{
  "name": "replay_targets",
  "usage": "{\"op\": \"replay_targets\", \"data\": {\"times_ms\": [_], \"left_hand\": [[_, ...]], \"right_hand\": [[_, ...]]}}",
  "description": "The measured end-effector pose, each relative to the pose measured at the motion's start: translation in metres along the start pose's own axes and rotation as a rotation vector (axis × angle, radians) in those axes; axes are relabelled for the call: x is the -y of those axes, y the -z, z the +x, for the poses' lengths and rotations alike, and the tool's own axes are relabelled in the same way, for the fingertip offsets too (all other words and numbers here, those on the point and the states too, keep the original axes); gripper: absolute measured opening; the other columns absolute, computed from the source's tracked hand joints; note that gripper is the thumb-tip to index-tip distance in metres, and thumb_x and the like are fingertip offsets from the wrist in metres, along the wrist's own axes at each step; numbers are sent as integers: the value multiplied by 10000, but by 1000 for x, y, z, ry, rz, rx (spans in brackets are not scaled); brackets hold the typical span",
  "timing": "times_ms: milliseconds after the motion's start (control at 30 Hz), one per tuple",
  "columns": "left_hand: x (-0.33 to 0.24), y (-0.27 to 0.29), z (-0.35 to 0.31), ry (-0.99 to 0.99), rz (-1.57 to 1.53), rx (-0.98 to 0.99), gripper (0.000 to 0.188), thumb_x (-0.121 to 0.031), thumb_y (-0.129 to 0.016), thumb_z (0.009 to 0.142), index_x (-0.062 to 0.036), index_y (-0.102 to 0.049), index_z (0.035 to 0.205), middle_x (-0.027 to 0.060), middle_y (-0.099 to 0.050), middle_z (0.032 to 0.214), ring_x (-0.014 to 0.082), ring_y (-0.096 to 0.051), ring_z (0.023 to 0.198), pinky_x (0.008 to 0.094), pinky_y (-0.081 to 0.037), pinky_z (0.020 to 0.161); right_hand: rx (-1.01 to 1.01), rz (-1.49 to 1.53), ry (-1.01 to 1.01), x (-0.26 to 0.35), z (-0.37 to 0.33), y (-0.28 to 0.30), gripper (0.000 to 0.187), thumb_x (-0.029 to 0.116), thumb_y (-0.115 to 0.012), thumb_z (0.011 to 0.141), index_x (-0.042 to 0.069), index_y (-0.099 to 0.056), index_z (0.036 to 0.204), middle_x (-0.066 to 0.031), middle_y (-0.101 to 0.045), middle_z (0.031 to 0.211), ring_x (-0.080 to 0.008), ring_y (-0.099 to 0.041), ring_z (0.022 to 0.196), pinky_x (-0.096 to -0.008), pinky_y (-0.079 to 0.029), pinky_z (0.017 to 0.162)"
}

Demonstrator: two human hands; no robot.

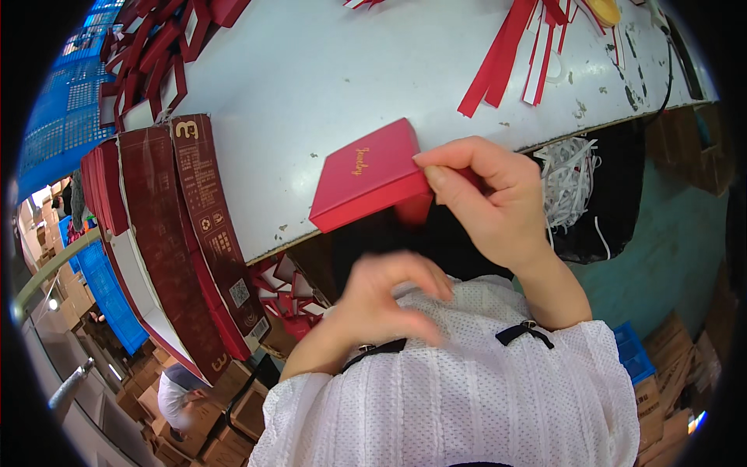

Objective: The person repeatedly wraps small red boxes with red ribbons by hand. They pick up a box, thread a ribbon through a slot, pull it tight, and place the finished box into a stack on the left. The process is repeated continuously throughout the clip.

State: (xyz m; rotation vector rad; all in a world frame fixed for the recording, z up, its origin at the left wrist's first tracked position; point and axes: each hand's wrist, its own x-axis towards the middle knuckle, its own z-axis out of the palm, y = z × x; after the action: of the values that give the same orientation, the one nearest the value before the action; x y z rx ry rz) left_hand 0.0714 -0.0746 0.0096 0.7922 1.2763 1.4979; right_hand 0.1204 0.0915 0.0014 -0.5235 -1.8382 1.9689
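A flat red jewelry box (367, 173) with gold lettering on its top juts over the near edge of the white table. My right hand (498, 198) pinches the box's right corner between thumb and fingertips; the other fingers curl partly out of sight. Under the box, close to that corner, a further red piece (413, 208) shows, and I cannot make out how it joins. My left hand (393, 294) hovers in front of my body, slightly smeared by motion. Its thumb and fingers are curved apart with nothing between them, and it does not touch the box.
Red box parts (159, 62) pile up at the table's far left. A dark red printed carton (159, 249) stands at the left edge. Red and white strips (513, 54) lie far right, above a black bin of white shreds (569, 183). At lower left, another person (177, 397) bends among cartons.
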Motion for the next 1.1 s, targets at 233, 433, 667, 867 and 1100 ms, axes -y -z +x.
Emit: {"op": "replay_targets", "data": {"times_ms": [233,433,667,867,1100], "left_hand": [[-25,26,45,-230,1741,-378,512,-130,-717,599,-26,-526,1063,146,-567,1028,296,-549,969,421,-379,878],[-15,50,37,-581,1406,-499,213,-97,-660,630,-26,-594,820,99,-622,780,252,-615,693,312,-481,613],[-1,44,31,-646,970,-578,95,-18,-596,738,29,-566,815,161,-622,751,251,-612,697,393,-513,705],[7,48,25,-649,887,-642,55,-20,-561,771,23,-551,805,170,-623,760,250,-612,709,403,-511,717],[10,56,23,-629,799,-647,98,-41,-596,761,15,-549,826,156,-623,749,238,-611,682,388,-513,697]], "right_hand": [[88,17,12,2,-5,-12,92,18,-583,762,-5,-607,848,-72,-602,659,-101,-553,547,-229,-426,495],[149,-601,284,24,2,26,132,15,-640,700,-14,-635,829,-95,-610,656,-124,-564,538,-215,-425,509],[178,-171,58,13,13,30,133,-21,-599,735,-10,-645,859,-53,-608,676,-88,-553,582,-193,-415,504],[180,-145,-30,11,14,20,123,-11,-592,746,-10,-647,857,-54,-617,688,-87,-554,589,-195,-425,516],[286,-16,-146,5,19,17,100,2,-580,768,-28,-628,851,-40,-600,675,-70,-537,600,-190,-429,541]]}}
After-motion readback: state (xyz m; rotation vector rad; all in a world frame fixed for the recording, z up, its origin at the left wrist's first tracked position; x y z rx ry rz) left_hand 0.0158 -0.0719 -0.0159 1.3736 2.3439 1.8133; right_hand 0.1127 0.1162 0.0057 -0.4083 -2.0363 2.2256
